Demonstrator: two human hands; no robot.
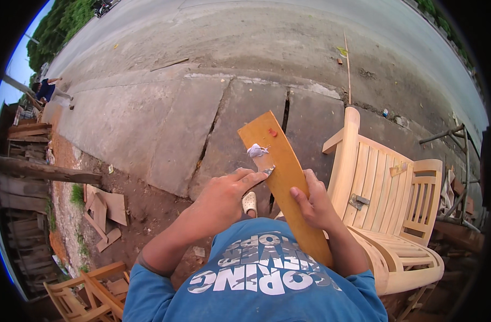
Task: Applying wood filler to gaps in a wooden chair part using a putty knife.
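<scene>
A long orange-brown wooden board (286, 185) slants in front of me, its lower end against my blue shirt. My right hand (314, 201) grips its right edge, the thumb lying on the face. On the board's upper part sit a lump of pale lilac putty (257, 151) and a small red dab (273, 132). Below the putty, a pale smear crosses the wood. My left hand (221, 196) is closed, index finger stretched toward the board, with a small grey scraper blade (268, 170) at its fingertips touching the surface. Most of the scraper is hidden by the fingers.
At right stands a slatted pale wooden bench (372, 177) with a metal scraper (358, 202) and a tan scrap (398, 169) on it. Wood offcuts (106, 206) and a wooden chair frame (87, 292) lie left. Cracked concrete slabs lead to a road; a person (48, 91) is far left.
</scene>
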